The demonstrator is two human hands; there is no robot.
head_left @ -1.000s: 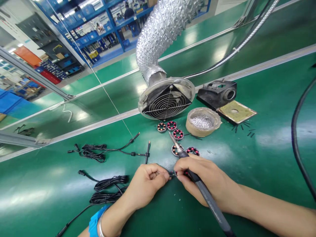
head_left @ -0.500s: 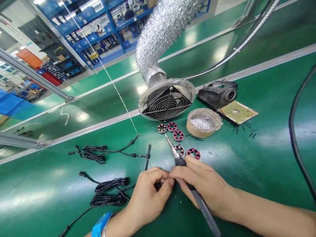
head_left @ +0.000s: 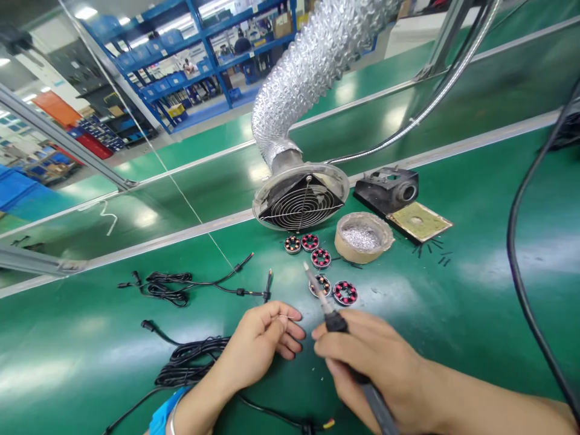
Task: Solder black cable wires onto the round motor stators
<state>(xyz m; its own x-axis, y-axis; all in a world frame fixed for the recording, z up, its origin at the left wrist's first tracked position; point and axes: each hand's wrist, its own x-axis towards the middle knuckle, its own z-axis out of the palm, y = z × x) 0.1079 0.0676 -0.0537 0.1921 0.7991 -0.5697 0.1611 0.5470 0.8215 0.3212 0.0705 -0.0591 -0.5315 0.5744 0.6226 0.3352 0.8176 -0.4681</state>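
Note:
My right hand (head_left: 376, 362) grips a soldering iron (head_left: 324, 296) by its dark handle, the tip pointing up and away over the small ring-shaped motor stators. My left hand (head_left: 267, 341) pinches a thin, silvery solder wire (head_left: 286, 316) between thumb and forefinger; its other fingers are loosely curled. Just beyond the iron lie several stators, some with red windings (head_left: 345, 293) and some with copper-coloured ones (head_left: 292, 244). Below my hands a black cable end (head_left: 308, 426) with red and yellow wire tips lies on the green bench, touched by neither hand.
Coiled black cables (head_left: 193, 359) lie at left. A fume extractor (head_left: 301, 202) with a foil duct stands behind the stators. Right of it are a round tub (head_left: 365, 237) of silvery bits and an iron stand (head_left: 389, 190) with a yellowish sponge (head_left: 419, 221). A thick black cable (head_left: 521, 278) hangs at right.
My hands have moved apart. The left has let go of the black cable, whose end now lies lower on the bench. The iron has drawn back slightly towards me.

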